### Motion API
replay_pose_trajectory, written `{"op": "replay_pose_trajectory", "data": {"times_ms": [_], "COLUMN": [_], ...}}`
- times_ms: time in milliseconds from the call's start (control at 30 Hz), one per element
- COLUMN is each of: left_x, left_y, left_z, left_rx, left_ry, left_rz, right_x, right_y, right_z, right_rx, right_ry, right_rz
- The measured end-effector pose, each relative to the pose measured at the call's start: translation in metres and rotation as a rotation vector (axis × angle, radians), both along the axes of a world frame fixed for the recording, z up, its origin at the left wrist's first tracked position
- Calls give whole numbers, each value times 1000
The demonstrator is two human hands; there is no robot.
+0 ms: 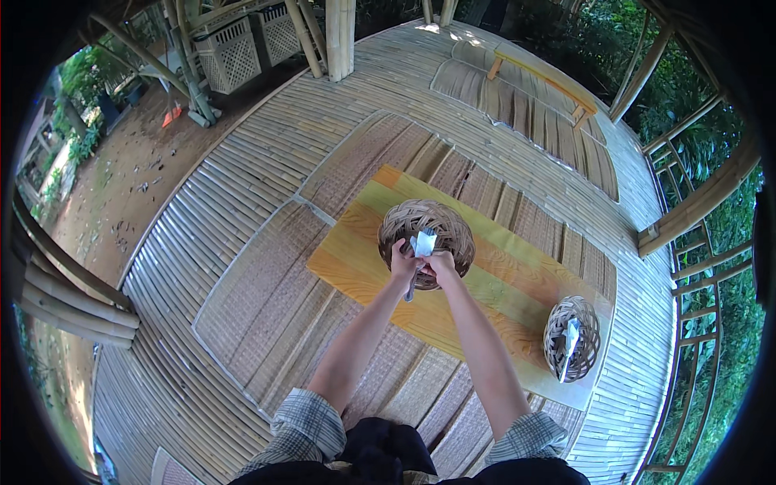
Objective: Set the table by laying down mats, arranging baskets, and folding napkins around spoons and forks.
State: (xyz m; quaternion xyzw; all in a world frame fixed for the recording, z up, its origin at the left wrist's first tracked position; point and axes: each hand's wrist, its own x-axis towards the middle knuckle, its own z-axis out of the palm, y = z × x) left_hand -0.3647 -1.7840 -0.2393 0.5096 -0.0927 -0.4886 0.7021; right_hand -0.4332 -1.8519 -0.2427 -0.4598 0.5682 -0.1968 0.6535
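Observation:
My left hand (401, 263) and my right hand (440, 265) meet over a round woven basket (446, 218) on the low wooden table (505, 279). Between their closed fingers is a cutlery bundle (424, 242): a white and pale blue wrapper sticks up at the far side, and a grey metal end pokes out below toward me. My fingers hide the middle of the bundle, so its exact pieces cannot be told. Much of the basket's inside lies behind my hands.
A second woven basket (553, 327) near the table's right end holds another white and blue wrapped bundle (571, 339). Woven mats (267, 283) surround the table on the bamboo floor (218, 210). A long low bench (546, 74) stands far right, and bamboo posts (340, 40) rise at the edges.

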Motion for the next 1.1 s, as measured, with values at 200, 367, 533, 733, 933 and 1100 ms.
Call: {"op": "replay_pose_trajectory", "data": {"times_ms": [200, 367, 533, 733, 933, 1100], "left_x": [-5, 4, 0, 5, -20, -56], "left_y": [-9, -7, 2, 28, 70, 88], "left_z": [-7, -11, 2, 30, 49, 54], "left_rx": [79, 115, 128, -43, -143, -138], "left_ry": [-167, -196, -646, -870, -882, -953], "left_rz": [37, -16, -11, 20, 50, 35], "right_x": [-3, -2, -18, -27, -89, -165], "right_y": [-8, 2, 0, 32, 85, 104], "right_z": [-5, 3, 14, 26, 52, 61], "right_rx": [-42, -24, -218, -559, -729, -730], "right_ry": [100, 60, 298, 409, 455, 514], "right_rz": [1, -37, 145, 175, 141, 12]}}
